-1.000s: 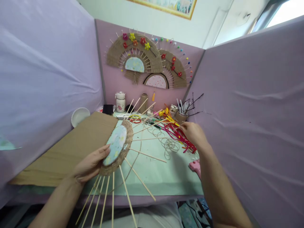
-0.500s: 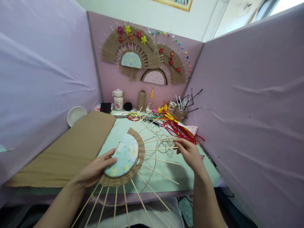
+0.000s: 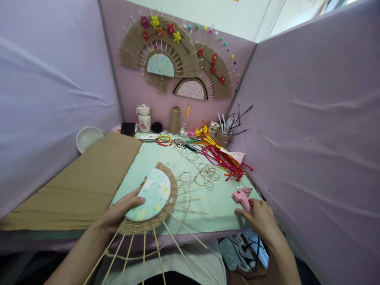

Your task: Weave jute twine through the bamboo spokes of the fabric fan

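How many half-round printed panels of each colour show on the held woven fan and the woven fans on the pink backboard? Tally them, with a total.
Pale blue, floral-print, half-round panels: 2 (held panel in the left hand, displayed panel)
Pink, red-speckled, half-round panel: 1
Total: 3

The left grip [image 3: 123, 209] was closed, thumb [image 3: 139, 200] uppermost, its bare forearm [image 3: 77, 250] slanting in from lower left; the right grip [image 3: 263, 219] was extended forward, thumb spread from bent fingers [image 3: 259, 205].
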